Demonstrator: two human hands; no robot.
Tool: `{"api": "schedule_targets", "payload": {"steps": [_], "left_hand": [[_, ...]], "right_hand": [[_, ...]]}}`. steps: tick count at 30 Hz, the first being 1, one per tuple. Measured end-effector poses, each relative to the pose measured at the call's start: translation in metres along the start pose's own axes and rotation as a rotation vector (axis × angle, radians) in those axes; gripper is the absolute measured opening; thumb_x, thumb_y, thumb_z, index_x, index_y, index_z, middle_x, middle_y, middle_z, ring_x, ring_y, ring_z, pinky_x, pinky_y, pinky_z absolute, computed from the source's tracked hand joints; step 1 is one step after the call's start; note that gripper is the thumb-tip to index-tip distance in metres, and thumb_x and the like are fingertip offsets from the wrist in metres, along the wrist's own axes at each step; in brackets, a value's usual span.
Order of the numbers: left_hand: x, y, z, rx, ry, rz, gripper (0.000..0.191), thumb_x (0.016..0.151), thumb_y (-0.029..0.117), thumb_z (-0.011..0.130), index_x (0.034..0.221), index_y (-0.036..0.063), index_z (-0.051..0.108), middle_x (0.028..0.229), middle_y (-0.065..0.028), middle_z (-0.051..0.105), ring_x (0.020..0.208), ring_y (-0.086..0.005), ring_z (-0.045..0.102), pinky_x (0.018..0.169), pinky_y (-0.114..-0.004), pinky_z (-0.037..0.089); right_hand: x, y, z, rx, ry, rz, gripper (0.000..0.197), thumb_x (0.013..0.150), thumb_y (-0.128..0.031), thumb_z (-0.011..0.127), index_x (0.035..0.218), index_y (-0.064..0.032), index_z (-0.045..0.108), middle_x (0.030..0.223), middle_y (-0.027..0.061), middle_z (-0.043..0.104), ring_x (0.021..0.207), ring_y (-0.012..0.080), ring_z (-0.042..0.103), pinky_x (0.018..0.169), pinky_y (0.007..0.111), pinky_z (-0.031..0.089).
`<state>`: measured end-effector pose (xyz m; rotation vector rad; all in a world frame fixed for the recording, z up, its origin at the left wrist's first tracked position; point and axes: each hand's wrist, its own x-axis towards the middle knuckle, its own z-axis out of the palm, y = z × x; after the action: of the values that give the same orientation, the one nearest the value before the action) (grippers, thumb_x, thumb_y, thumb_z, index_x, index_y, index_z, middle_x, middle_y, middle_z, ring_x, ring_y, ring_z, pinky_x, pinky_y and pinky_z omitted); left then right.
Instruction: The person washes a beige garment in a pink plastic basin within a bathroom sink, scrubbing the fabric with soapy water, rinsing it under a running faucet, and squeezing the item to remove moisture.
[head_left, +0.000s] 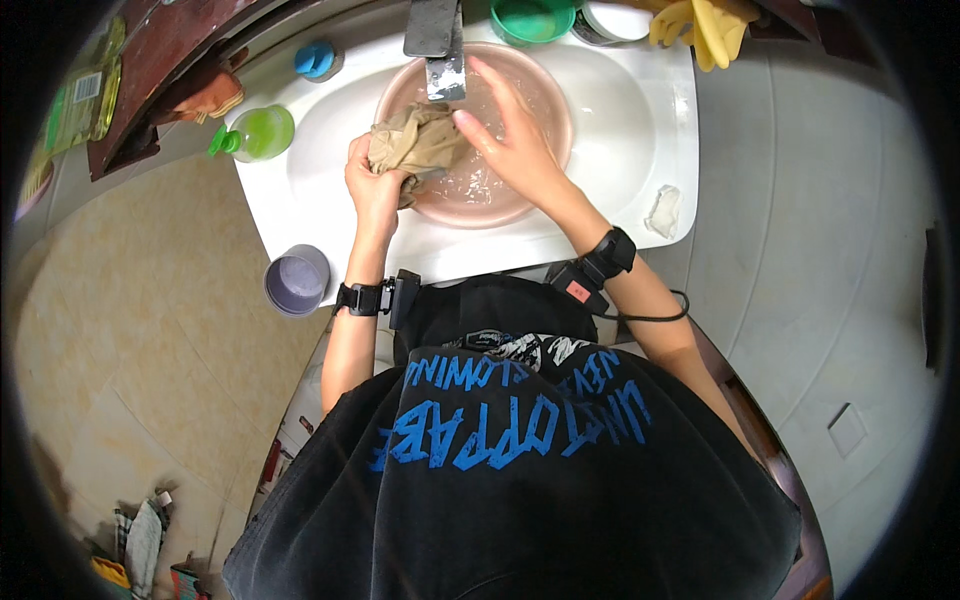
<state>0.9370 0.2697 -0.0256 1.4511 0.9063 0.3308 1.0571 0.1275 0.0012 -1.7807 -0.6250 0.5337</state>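
Observation:
My left hand (371, 180) grips a bunched khaki cloth (420, 142), wet-looking and crumpled, over the left side of a pink plastic basin (551, 172). Water (487, 169) with bright ripples fills the basin, which sits in a white sink (622, 135). Above the basin's right half is my right hand (517, 139), thumb and fingers apart, with nothing in it. Its thumb tip comes close to the cloth's right edge; whether they touch I cannot tell. The dark faucet (446, 75) reaches over the basin just beyond the cloth.
On the sink's left rim are a green soap pump bottle (262, 133), a blue-topped container (315, 60) and a grey cup (298, 280). A green bowl (532, 19), white-lidded jar (615, 21) and yellow rubber gloves (701, 30) are behind. White soap-like piece (664, 212) lies at right.

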Motion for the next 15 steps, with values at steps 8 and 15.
{"api": "schedule_targets", "payload": {"steps": [8, 15], "left_hand": [[-0.04, 0.055, -0.002, 0.038, -0.296, 0.319, 0.035, 0.06, 0.005, 0.078, 0.086, -0.0038, 0.055, 0.101, -0.0085, 0.049, 0.096, -0.0163, 0.052, 0.083, -0.025, 0.041], [-0.06, 0.087, 0.024, -0.131, -0.508, 0.475, 0.037, 0.059, 0.008, 0.078, 0.085, -0.0031, 0.054, 0.101, -0.01, 0.049, 0.1, -0.0203, 0.052, 0.087, -0.029, 0.039]], "right_hand": [[-0.045, -0.003, 0.006, 0.943, 0.014, 0.759, 0.068, 0.089, -0.055, 0.039, 0.138, -0.0094, 0.025, 0.144, 0.0115, 0.022, 0.13, 0.0267, 0.028, 0.104, 0.046, 0.026], [-0.049, -0.015, 0.009, 1.452, -0.139, 0.569, 0.058, 0.09, -0.052, 0.036, 0.127, -0.0074, 0.041, 0.118, 0.0105, 0.051, 0.107, 0.0249, 0.051, 0.097, 0.042, 0.04]]}}
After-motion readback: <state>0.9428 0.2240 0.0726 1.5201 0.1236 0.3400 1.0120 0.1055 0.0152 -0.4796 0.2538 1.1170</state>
